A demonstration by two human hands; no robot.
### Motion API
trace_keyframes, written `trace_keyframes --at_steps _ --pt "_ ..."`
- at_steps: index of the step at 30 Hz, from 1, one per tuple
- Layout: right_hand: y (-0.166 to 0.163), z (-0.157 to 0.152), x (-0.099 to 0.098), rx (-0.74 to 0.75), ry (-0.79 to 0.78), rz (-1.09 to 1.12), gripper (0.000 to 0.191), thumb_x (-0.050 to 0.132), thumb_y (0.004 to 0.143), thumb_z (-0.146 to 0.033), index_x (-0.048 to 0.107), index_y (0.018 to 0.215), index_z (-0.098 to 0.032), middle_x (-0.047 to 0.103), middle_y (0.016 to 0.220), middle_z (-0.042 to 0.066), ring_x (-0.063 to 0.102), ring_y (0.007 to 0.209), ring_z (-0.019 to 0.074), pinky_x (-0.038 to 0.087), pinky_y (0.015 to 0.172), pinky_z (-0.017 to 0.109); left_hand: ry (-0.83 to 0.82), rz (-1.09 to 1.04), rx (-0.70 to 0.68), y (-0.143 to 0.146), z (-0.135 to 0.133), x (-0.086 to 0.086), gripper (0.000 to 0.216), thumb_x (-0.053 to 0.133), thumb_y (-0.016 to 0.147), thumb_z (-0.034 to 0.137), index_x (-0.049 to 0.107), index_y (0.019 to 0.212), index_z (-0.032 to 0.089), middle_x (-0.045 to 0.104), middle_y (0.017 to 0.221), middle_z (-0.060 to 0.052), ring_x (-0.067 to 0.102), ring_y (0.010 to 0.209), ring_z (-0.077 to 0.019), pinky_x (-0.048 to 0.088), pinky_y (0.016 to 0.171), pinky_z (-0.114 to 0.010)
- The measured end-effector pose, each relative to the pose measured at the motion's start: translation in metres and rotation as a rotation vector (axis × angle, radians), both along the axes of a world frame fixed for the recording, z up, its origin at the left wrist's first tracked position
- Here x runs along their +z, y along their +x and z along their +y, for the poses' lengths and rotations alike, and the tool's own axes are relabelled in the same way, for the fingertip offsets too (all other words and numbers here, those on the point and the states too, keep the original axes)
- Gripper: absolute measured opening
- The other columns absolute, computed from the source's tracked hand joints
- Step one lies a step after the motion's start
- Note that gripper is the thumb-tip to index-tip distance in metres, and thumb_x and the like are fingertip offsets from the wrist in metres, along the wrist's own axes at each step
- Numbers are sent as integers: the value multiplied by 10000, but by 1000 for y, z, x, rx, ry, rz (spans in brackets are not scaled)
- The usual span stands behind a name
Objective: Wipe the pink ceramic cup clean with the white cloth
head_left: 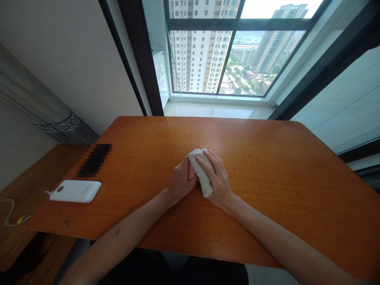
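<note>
Over the middle of the wooden table (273,170), my two hands meet. My left hand (180,179) is closed around a small pink object (191,171), of which only a flat patch shows; its kind is hidden. My right hand (218,180) grips a folded white cloth (202,174) and presses it against the right side of the pink object. The fingers of my right hand lie over the top of the cloth.
On the table's left side lie a white power bank (75,191) with a cable and a blurred dark object (94,160). A wooden bench (18,174) stands at the left, with a white cable (12,211). Behind the table is a window (208,59).
</note>
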State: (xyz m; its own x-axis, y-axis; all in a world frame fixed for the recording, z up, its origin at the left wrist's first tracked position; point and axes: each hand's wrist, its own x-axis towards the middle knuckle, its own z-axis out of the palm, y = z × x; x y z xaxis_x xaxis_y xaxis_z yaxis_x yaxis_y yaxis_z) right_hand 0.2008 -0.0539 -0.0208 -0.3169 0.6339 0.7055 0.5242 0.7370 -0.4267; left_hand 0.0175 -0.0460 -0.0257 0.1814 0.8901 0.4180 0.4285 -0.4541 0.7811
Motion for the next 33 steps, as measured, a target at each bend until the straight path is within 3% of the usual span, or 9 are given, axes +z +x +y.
trace_keyframes --at_steps 2,7,13,18,20,24,29,33 --pt "0 -1 1 18 17 -25 668 611 1028 -268 435 1665 -368 415 1746 76 398 1615 402 403 1293 714 -14 -5 -7 0 0 0 440 650 953 254 535 1377 234 745 1280 -90 756 1133 -288 614 981 -425" --pt "0 3 0 -67 -158 177 580 499 1082 -235 440 1652 -322 571 1617 111 559 1503 314 502 1252 613 -8 47 31 0 1 0 598 701 870 182 505 1430 260 712 1358 -88 718 1220 -280 579 1075 -443" --pt "1 -3 0 30 16 -26 664 604 1032 -269 436 1669 -352 399 1755 85 384 1621 406 393 1299 715 -6 -28 -39 -2 2 -2 435 653 964 254 535 1383 246 733 1305 -94 740 1169 -269 597 1033 -430" --pt "0 1 0 -64 -137 152 584 513 1085 -255 435 1659 -334 536 1650 106 544 1513 329 492 1256 632 -19 45 19 -2 2 -3 567 704 889 221 506 1419 255 718 1323 -90 728 1157 -278 593 1034 -443" --pt "0 0 0 -66 -117 141 600 513 1083 -249 420 1669 -340 527 1658 106 543 1514 335 491 1254 642 -14 46 16 -2 2 -3 565 693 891 214 500 1420 255 715 1322 -86 724 1160 -270 588 1035 -431" --pt "-1 -2 1 5 2 19 640 591 1045 -251 450 1656 -377 415 1742 76 438 1591 386 437 1280 691 -15 1 8 -2 2 -3 364 671 916 237 555 1261 234 747 1163 -72 746 1034 -256 604 932 -394" --pt "0 2 1 -78 -151 167 574 502 1085 -227 454 1646 -337 564 1623 107 560 1500 322 499 1248 629 -10 33 16 -2 2 0 572 688 868 181 510 1406 253 714 1329 -93 718 1184 -275 575 1040 -429" --pt "0 -2 2 -23 -34 51 637 567 1052 -244 436 1663 -369 465 1710 91 470 1572 366 450 1270 676 -10 -2 -16 -3 2 -1 434 691 904 235 543 1312 239 738 1219 -80 741 1082 -260 595 966 -406"
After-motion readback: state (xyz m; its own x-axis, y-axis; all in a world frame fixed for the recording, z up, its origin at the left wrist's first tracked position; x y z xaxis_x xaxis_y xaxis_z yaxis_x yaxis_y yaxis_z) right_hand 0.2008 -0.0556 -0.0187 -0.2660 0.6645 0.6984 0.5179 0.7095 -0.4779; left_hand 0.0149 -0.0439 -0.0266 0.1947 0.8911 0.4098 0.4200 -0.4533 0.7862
